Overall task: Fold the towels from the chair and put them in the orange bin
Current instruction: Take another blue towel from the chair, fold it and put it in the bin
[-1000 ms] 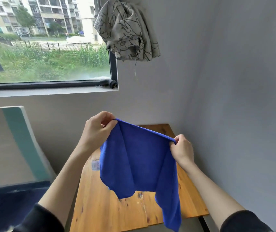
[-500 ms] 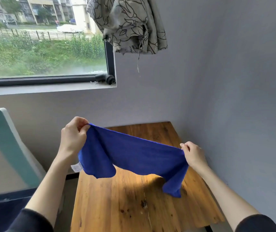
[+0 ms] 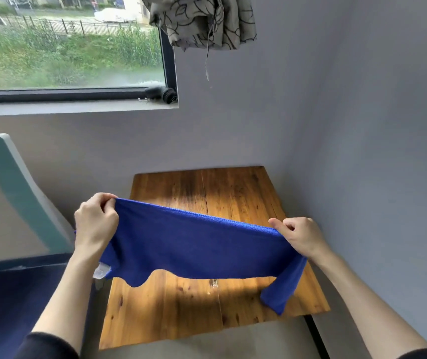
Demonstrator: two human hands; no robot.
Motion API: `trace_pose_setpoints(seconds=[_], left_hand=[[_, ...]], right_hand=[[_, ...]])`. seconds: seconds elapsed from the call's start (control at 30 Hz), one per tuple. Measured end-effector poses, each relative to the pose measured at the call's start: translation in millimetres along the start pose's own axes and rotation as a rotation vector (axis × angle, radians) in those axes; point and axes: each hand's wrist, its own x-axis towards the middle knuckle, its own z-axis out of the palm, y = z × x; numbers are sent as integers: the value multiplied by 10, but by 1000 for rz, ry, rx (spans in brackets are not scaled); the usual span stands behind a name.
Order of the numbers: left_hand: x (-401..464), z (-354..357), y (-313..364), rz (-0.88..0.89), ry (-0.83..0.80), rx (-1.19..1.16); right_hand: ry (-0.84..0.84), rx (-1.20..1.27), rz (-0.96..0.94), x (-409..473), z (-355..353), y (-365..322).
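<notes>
A: How does each grip stand?

B: The left hand has its fingers curled tight round the upper left corner of the blue towel, knuckles toward the camera, thumb tucked against the cloth. The right hand pinches the upper right corner, its fingers bent over the hem.

A: And the arms?

B: Both forearms reach forward from dark sleeves at the bottom edge. The left hand sits higher than the right, so the top hem slopes down toward the right.

A: Where is the towel itself?

B: In the air above the wooden desk, stretched wide between the two hands. Its lower edge hangs loose and uneven, with one corner drooping below the right hand, and I cannot tell whether that corner touches the wood. A white label shows under the left wrist.

A: Anything around it?

B: The desk stands in the corner of grey walls. To the left is a pale, teal-edged panel with dark blue fabric below it. Above is a window looking onto greenery, and a patterned curtain is bunched up beside it.
</notes>
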Motion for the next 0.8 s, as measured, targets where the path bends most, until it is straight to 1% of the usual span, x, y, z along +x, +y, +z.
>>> trace_pose_setpoints(seconds=[0.1,0.23,0.33,0.5,0.63,0.8], left_hand=[[-234,-5,-92,2,2,52],[-448,100,-298,110,45,293],[-399,249,-504,139,40,375],[-52,688,-822,134,9,415],[419,1161,-1135,116,-71,444],[1115,1847,-1444,174,-180,509]], right_hand=[[-20,-92,20,-115,-53,69],[17,-270,28,-76,-52,136],[22,-376,41,109,6,168],[-30,-415,26,689,301,236],[-142,-372,17,1285,692,372],[-295,-368,-24,2050,1210,643]])
